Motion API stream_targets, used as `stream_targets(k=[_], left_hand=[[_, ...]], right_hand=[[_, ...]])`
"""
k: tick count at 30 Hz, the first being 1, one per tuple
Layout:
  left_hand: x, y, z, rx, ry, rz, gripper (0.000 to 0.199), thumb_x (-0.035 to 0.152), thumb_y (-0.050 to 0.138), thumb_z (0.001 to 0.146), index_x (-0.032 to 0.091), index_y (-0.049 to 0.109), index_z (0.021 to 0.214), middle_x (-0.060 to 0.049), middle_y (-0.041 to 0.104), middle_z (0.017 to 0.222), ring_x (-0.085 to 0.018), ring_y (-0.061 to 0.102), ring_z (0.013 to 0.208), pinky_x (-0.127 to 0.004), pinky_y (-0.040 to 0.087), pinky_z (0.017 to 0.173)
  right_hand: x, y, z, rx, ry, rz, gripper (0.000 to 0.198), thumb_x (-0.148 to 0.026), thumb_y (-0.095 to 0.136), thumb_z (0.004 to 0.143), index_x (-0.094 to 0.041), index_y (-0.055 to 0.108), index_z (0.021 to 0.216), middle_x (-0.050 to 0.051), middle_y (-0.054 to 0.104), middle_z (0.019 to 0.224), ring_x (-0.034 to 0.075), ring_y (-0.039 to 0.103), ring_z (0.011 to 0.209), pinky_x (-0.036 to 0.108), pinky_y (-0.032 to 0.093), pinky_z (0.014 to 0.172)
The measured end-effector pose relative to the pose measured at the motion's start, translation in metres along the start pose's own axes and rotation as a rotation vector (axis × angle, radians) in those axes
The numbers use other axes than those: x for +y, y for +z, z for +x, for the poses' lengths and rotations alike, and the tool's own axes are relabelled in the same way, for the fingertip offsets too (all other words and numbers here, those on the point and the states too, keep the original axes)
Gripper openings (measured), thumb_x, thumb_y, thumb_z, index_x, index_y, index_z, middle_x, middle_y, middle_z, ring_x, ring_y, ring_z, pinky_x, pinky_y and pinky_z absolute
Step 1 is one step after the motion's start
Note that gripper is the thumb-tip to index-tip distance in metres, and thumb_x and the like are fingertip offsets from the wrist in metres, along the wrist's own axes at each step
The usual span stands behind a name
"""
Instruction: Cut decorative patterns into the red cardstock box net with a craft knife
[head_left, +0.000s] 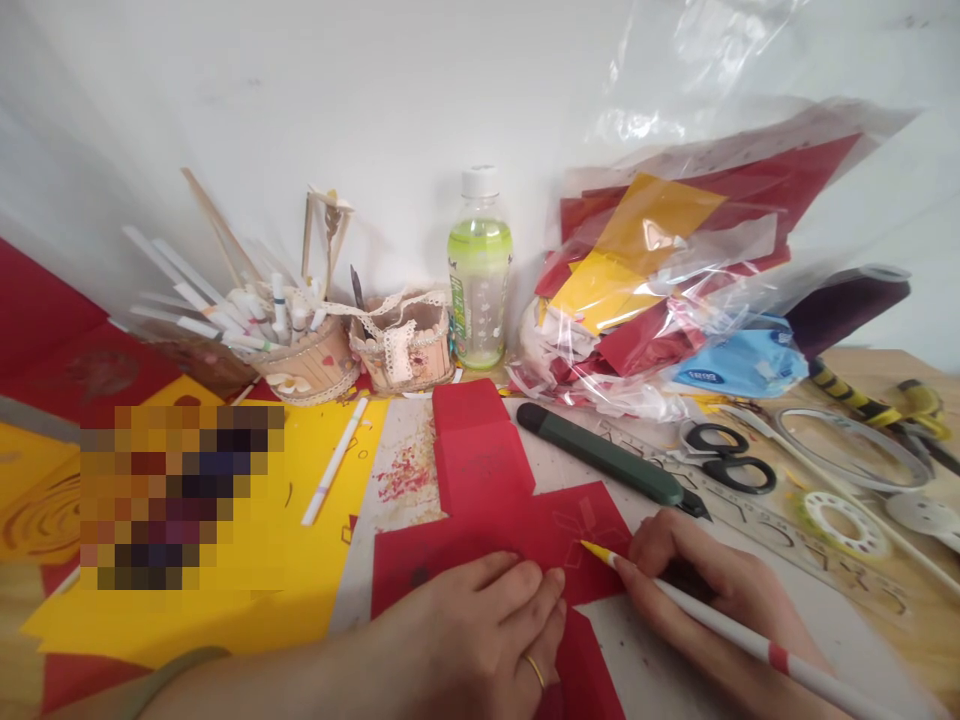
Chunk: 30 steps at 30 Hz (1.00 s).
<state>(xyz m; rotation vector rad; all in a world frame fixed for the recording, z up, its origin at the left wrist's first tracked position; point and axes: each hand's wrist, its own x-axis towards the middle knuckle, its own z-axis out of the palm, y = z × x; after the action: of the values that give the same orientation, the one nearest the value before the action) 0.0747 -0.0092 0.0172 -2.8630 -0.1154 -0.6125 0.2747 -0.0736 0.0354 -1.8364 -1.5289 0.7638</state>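
A cross-shaped sheet of red paper [480, 545] lies in front of me, with pale outlined shapes drawn on its right part. Resting on this paper is my left hand [499, 625], its fingers laid flat and a ring on one of them. My right hand [720, 590] grips a white pen [720, 625] with a yellow tip and a red band. The tip meets the red paper beside the outlined shapes, just right of my left fingertips. A green utility knife [600, 455] lies beyond my right hand, its blade end close to the knuckles.
Black-handled scissors [724, 455], a clear stencil ruler [795, 540] and tape rolls lie at right. Yellow paper [300, 560] with a white pen [335, 460] is at left. Behind stand decorated pots [307, 360], a bottle [480, 270] and a plastic bag [660, 290] of coloured paper.
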Motion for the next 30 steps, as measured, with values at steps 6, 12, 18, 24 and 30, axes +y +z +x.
stream_targets(k=[6, 12, 18, 24, 30], left_hand=[[0.001, 0.000, 0.000, 0.021, -0.005, 0.000, 0.022, 0.020, 0.049, 0.089, 0.011, 0.066, 0.100, -0.004, 0.068, 0.104, -0.017, 0.060, 0.089, -0.026, 0.048, 0.080], [-0.001, 0.000, 0.000, 0.031, -0.007, 0.003, 0.021, 0.021, 0.052, 0.088, 0.011, 0.067, 0.099, -0.004, 0.068, 0.104, -0.016, 0.059, 0.090, -0.026, 0.047, 0.081], [0.000, -0.002, 0.002, 0.020, -0.006, 0.018, 0.021, 0.020, 0.049, 0.090, 0.012, 0.067, 0.099, -0.003, 0.068, 0.104, -0.016, 0.059, 0.090, -0.025, 0.048, 0.081], [0.000, -0.002, 0.003, 0.004, 0.002, 0.016, 0.024, 0.017, 0.045, 0.091, 0.011, 0.067, 0.100, -0.003, 0.068, 0.103, -0.016, 0.060, 0.089, -0.026, 0.048, 0.080], [-0.001, -0.003, 0.002, 0.026, -0.008, 0.018, 0.023, 0.018, 0.046, 0.091, 0.011, 0.066, 0.100, -0.003, 0.068, 0.102, -0.016, 0.060, 0.089, -0.026, 0.048, 0.080]], right_hand=[[0.002, -0.004, 0.000, -0.029, -0.042, -0.073, 0.027, -0.037, 0.047, 0.084, -0.023, 0.043, 0.062, -0.003, 0.052, 0.057, 0.013, 0.048, 0.053, 0.022, 0.040, 0.047], [0.003, -0.005, 0.000, -0.048, -0.066, -0.084, 0.027, -0.038, 0.044, 0.086, -0.023, 0.044, 0.063, -0.003, 0.054, 0.058, 0.013, 0.051, 0.054, 0.022, 0.043, 0.049], [0.009, -0.003, -0.002, -0.099, -0.082, -0.082, 0.026, -0.040, 0.044, 0.087, -0.023, 0.046, 0.068, -0.002, 0.057, 0.062, 0.014, 0.052, 0.056, 0.023, 0.042, 0.047], [0.012, 0.000, 0.000, -0.118, -0.125, -0.057, 0.025, -0.039, 0.045, 0.087, -0.023, 0.045, 0.067, -0.003, 0.055, 0.061, 0.013, 0.050, 0.054, 0.022, 0.040, 0.046], [0.011, 0.001, 0.000, -0.141, -0.131, -0.045, 0.025, -0.036, 0.045, 0.088, -0.023, 0.044, 0.067, -0.003, 0.054, 0.061, 0.012, 0.049, 0.055, 0.022, 0.040, 0.047]])
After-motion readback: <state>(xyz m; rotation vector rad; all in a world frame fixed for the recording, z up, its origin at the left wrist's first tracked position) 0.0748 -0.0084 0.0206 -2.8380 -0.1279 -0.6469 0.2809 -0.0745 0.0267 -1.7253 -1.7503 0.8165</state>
